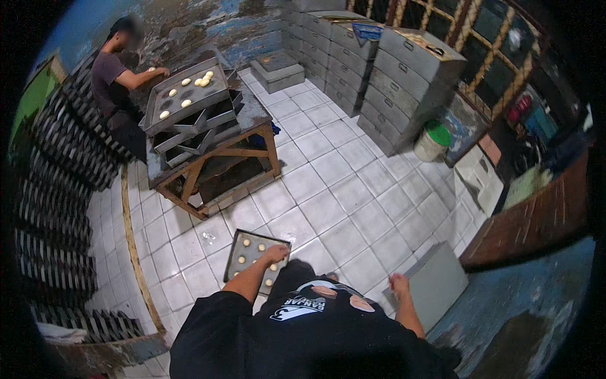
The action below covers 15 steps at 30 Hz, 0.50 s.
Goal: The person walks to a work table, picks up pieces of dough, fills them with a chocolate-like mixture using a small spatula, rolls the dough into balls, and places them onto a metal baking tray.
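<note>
The tray [251, 252] extends leftward from the left grip [275, 254] (open or closed, can't tell), far rim slanting nearer rightward.

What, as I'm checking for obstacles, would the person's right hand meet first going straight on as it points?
The way ahead of the right hand looks free nearby, over the white square-tiled floor; its height above that is unclear. Farther on, stacked grey rectangular boxes may come first.

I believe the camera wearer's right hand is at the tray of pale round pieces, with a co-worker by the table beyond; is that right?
Not quite: the head view shows the left hand at the tray of pale round pieces, with a co-worker by the table beyond.
</note>
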### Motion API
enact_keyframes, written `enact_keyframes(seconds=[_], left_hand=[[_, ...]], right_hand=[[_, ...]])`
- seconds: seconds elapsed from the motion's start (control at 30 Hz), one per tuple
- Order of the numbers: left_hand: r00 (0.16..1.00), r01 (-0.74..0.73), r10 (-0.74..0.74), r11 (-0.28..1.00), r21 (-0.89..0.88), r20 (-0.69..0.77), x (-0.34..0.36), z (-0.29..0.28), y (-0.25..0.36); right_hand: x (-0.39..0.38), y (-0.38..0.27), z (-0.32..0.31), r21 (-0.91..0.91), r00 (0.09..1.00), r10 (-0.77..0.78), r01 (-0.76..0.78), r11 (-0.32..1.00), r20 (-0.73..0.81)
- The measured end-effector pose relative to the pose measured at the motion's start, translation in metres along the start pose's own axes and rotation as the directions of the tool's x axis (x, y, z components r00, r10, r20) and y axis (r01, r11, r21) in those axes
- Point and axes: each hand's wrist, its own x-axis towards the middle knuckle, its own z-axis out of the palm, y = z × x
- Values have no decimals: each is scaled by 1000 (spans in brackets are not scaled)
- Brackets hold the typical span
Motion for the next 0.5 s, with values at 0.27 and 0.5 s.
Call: enact_keyframes(seconds=[0.27,0.5], left_hand=[[1000,-19,19,1000,-11,-18,163,-8,73],[975,134,-122,989,-56,188,377,-48,176]], right_hand=[[234,-284,-48,13,957,-289,289,957,13],[327,-217,-20,-414,960,-16,136,900,280]])
